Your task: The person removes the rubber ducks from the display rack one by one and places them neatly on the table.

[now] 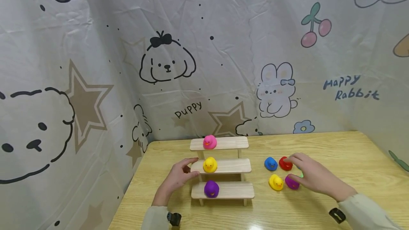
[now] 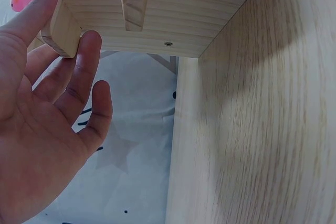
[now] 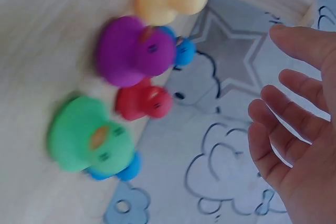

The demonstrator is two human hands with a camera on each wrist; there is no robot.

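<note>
A three-tier wooden stand holds a pink rubber duck on top, a yellow duck in the middle and a purple duck at the bottom. My left hand grips the middle board's left end between thumb and fingers. Above the loose ducks hovers my right hand, fingers loosely bent, holding nothing. Around it are a blue duck, a red duck, a second yellow duck, a second purple duck and a green duck, mostly hidden in the head view.
Another blue duck shows partly behind the green one in the right wrist view. Everything stands on a wood-grain table. A printed cloth hangs behind the table and along its left side.
</note>
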